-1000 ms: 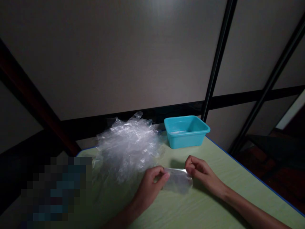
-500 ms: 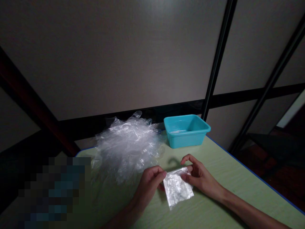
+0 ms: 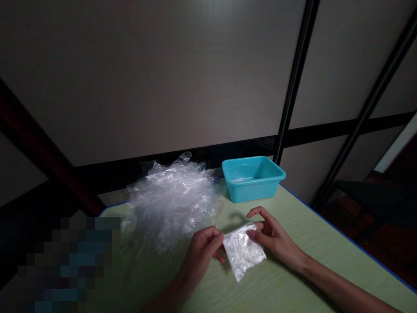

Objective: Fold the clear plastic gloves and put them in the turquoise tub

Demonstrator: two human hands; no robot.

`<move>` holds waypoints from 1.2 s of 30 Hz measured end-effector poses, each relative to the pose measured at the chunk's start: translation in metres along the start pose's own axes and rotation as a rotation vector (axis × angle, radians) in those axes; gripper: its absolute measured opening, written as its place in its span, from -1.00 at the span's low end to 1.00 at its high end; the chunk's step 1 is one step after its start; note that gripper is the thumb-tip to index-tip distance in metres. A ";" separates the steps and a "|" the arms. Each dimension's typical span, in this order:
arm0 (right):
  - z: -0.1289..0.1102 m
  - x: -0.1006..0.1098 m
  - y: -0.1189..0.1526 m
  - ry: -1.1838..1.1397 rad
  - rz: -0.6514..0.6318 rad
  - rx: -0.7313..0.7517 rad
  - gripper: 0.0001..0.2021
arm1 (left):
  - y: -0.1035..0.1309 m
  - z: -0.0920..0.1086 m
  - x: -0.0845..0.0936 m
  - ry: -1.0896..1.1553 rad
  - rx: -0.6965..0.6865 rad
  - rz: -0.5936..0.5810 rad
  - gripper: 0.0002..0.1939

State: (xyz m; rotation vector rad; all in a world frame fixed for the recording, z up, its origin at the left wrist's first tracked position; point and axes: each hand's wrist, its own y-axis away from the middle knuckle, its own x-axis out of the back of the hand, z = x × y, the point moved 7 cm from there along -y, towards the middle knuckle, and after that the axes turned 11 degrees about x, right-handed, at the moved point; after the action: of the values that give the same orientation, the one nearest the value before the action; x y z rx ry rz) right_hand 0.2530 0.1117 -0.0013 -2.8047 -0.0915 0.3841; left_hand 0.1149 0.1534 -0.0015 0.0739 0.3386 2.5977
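Observation:
A small, shiny square of folded clear plastic, seemingly a disposable plastic glove [image 3: 245,252], hangs between my hands above the table. My left hand [image 3: 206,248] pinches its upper left corner between thumb and fingers. At the upper right edge, the thumb and fingers of my right hand [image 3: 272,234] grip it, while the index finger is raised and curled away. Beyond my left hand lies a loose heap of clear plastic gloves [image 3: 176,195], with finger shapes showing at its top.
A turquoise plastic basin [image 3: 254,190] stands at the back right of the pale green table [image 3: 312,234], with a little clear plastic inside. Behind the table rises a panelled sliding door [image 3: 182,78]. The lower left is blurred out by pixels.
The folded plastic has tilted slightly, its lower edge swinging a little to the right and up. Both hands keep their hold. The whole view has shifted slightly.

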 end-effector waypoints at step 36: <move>-0.043 0.044 -0.013 0.249 0.205 0.078 -0.73 | -0.052 0.030 0.013 0.211 0.090 0.096 -0.68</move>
State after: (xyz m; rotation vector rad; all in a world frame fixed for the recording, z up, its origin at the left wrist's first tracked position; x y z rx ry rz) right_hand 0.3066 0.1163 0.0315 -2.7662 0.2620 0.0781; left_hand 0.1329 0.2102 0.0144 -0.1578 0.5399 2.6904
